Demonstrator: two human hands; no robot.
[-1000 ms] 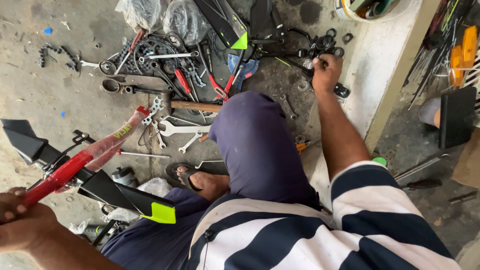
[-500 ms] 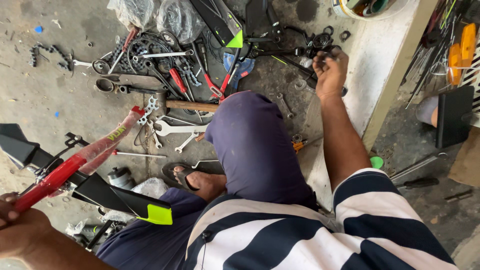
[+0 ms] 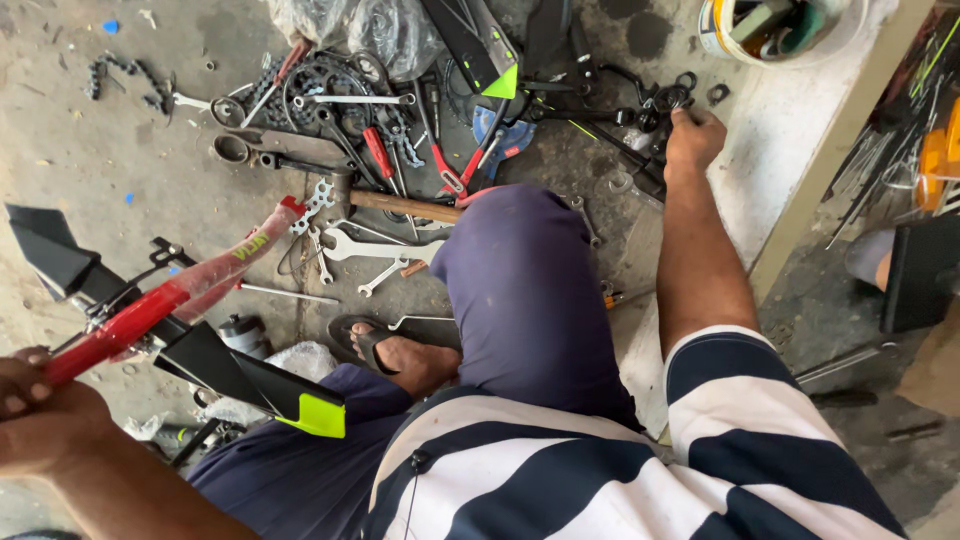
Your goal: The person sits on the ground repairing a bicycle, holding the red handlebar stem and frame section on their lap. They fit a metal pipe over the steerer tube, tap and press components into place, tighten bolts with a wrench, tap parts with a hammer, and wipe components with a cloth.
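My left hand (image 3: 40,415) grips the near end of a red bicycle fork (image 3: 150,305), partly wrapped in clear plastic, at the lower left. Black panels with a bright yellow-green tip (image 3: 255,385) sit beside it. My right hand (image 3: 692,137) reaches far forward with fingers closed among small black rings and washers (image 3: 672,97) on the concrete floor; what it pinches is hidden. My bent knee in dark blue trousers (image 3: 525,290) fills the middle, with my sandalled foot (image 3: 385,350) beneath it.
Spanners (image 3: 355,245), a wooden-handled hammer (image 3: 390,203), red-handled screwdrivers (image 3: 380,155), a chain (image 3: 125,75) and coiled cables litter the floor ahead. A white bucket (image 3: 770,30) stands on a raised ledge at top right. Another person's knee (image 3: 880,260) shows at right.
My right hand has stayed among the small black parts, shifting slightly. My left hand keeps hold of the red fork.
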